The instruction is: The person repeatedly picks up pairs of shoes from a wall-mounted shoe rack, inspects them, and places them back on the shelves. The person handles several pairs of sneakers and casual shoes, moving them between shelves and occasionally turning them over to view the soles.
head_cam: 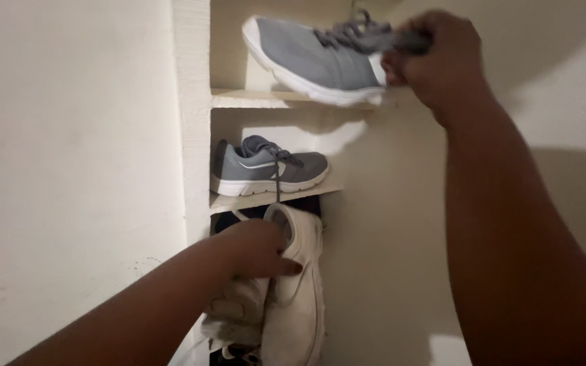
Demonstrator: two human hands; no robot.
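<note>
At the wall shelves, we grip two shoes.
Our right hand (435, 57) clamps the grey mesh sneaker (317, 57); our left hand (256, 247) closes on the white leather sneaker (296, 298).

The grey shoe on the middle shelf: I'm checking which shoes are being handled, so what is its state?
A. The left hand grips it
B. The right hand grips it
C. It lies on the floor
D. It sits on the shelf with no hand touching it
D. The grey shoe rests alone on its shelf, while the right hand holds another grey shoe higher up and the left hand grips a white shoe below.
</note>
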